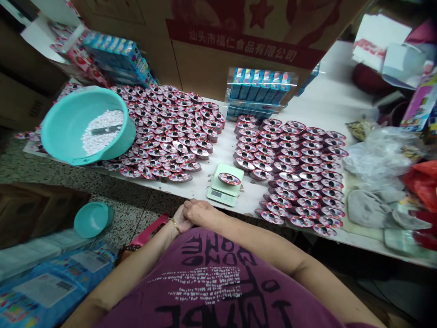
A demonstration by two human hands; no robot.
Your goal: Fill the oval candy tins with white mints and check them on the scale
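Observation:
My left hand (pixel 181 219), with a gold bracelet at its wrist, and my right hand (pixel 200 212) are clasped together at the table's front edge, before my purple shirt. Both are closed, and no object shows in them; the inner fingers are partly hidden. Just beyond them to the right sits a pale green digital scale (pixel 221 197) with one oval printed container (pixel 229 179) on its plate. That container has a dark round opening in its top. Left of the scale, many similar oval containers (pixel 170 149) crowd together; more of them (pixel 288 160) stand in rows to its right.
A turquoise basin (pixel 56 123) holds small white pieces (pixel 102 120) and a metal scoop (pixel 106 129). Wrapped blue boxes (pixel 259 86) stand against a big cardboard carton (pixel 205 64). Plastic bags (pixel 375 150) lie at the right. A small turquoise tub (pixel 91 220) is below the table.

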